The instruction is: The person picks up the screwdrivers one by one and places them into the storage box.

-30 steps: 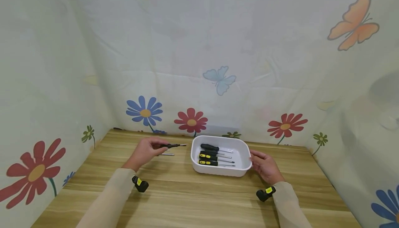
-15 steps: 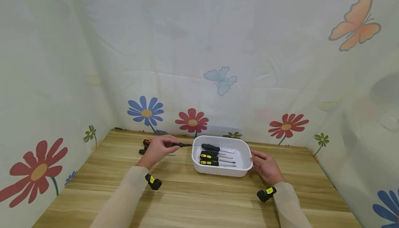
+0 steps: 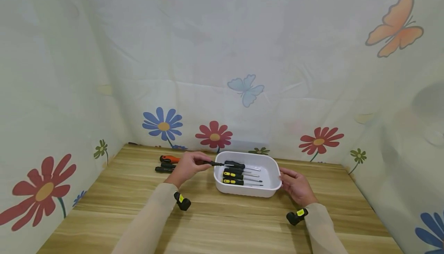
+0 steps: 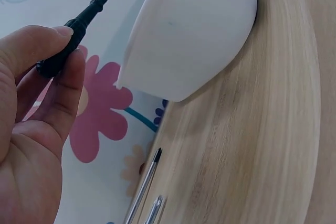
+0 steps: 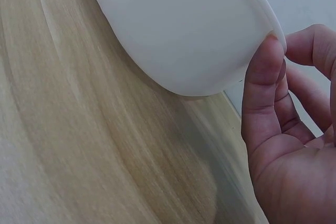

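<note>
The left hand [image 3: 189,167] is pinching a slim screwdriver with a ridged black handle and thin metal shaft [image 4: 79,27], holding that shaft above the left end of a smooth white tray with rounded corners [image 3: 248,191]. The right hand [image 3: 296,186] is gripping the tray's right rim between thumb and fingers. Inside, four dark-handled screwdrivers with bare metal shafts [image 3: 233,182] are lying side by side, two showing yellow patches. On the wood-grained tabletop [image 3: 236,223], an orange-and-black-handled screwdriver [image 3: 170,159] and black-handled tools [image 3: 164,169] are resting near the left hand, which is covering their shafts in the head view. Both wrist views are cutting off the tray at the top, its wall hiding the contents. Compared with half a second ago, the left hand is sitting farther right, and more orange handle is showing.
</note>
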Demonstrator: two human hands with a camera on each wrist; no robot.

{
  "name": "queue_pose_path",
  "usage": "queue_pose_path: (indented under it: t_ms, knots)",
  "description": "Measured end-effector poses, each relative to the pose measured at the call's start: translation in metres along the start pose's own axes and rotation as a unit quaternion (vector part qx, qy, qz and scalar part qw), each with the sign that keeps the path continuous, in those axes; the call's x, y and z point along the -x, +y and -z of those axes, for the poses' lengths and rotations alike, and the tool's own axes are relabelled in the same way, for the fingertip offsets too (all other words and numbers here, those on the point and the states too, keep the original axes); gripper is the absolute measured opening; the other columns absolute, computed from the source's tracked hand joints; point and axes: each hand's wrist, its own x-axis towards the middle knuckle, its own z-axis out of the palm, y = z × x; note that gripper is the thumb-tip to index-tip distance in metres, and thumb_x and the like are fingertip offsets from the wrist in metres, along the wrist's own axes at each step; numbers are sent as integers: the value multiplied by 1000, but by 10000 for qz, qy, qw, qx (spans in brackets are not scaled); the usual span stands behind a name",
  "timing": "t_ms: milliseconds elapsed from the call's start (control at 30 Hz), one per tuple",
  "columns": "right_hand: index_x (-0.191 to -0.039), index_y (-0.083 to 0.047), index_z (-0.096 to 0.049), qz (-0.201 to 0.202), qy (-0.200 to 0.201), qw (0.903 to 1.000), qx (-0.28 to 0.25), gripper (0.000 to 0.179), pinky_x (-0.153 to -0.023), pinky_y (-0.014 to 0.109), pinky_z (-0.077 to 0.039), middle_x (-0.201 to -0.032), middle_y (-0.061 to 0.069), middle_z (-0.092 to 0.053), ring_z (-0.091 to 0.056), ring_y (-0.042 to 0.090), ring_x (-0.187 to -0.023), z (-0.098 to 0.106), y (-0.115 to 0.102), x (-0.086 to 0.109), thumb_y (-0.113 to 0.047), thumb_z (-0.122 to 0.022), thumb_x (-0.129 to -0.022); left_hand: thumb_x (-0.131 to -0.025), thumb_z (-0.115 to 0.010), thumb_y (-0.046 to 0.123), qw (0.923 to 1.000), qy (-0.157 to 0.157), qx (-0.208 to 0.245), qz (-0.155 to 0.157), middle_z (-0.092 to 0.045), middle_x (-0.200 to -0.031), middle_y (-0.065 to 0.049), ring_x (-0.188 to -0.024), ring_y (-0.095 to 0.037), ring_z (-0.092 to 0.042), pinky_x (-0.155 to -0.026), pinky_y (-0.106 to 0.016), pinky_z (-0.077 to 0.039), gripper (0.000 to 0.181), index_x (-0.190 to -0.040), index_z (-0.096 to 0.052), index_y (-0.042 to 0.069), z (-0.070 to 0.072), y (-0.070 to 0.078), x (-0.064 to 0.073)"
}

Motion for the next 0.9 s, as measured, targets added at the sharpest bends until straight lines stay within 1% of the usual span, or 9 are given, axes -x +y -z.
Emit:
queue_pose_path:
  t_ms: [167, 300, 467, 533, 667, 900]
  knots:
    - [-142, 0, -58, 7, 1, 10000, -39, 44, -78, 24, -60, -105, -7, -76, -69, 11, -84, 0, 0, 0, -8, -65, -100, -85, -85, 27, 9998, -131, -83, 103, -77, -111, 1, -99, -16, -70, -85, -26, -60, 28, -110, -81, 15, -9, 0, -6]
    - [-144, 2, -55, 54, -23, 10000, 4, 45, -77, 24, -60, -104, -7, -76, -68, 10, -83, -1, -1, 1, -8, -64, -101, -85, -85, 28, 9991, -164, -254, 304, -77, -111, 5, -101, -17, -69, -89, -30, -60, 25, -108, -82, 20, -15, 5, -9]
    - [-143, 0, -57, 36, -26, 10000, 14, 44, -77, 24, -60, -104, -7, -76, -68, 10, -83, -1, -1, 1, -8, -64, -101, -85, -85, 28, 9984, -212, -351, 402, -77, -111, 5, -102, -16, -69, -90, -32, -60, 21, -105, -83, 25, -20, 11, -12]
    - [-142, -1, -58, 10, 23, 10000, -22, 43, -77, 24, -60, -104, -7, -76, -69, 11, -84, -1, -1, 1, -8, -65, -100, -85, -85, 28, 9985, -237, -333, 356, -77, -111, 4, -102, -17, -69, -90, -33, -60, 20, -105, -83, 25, -22, 12, -14]
    - [-144, 0, -56, 8, -7, 10000, 48, 45, -78, 24, -60, -107, -7, -75, -69, 11, -86, 0, -2, 2, -8, -65, -101, -85, -86, 26, 9987, -312, -322, 262, -77, -110, 3, -102, -17, -69, -90, -33, -60, 20, -104, -83, 23, -26, 10, -19]
    - [-146, 1, -52, 21, 43, 9999, 141, 47, -79, 24, -60, -110, -7, -75, -68, 11, -86, -2, -2, 2, -8, -63, -101, -85, -85, 24, 9973, -528, -505, 52, -77, -108, 4, -100, -15, -69, -89, -32, -60, 16, -101, -83, 26, -35, 11, -27]
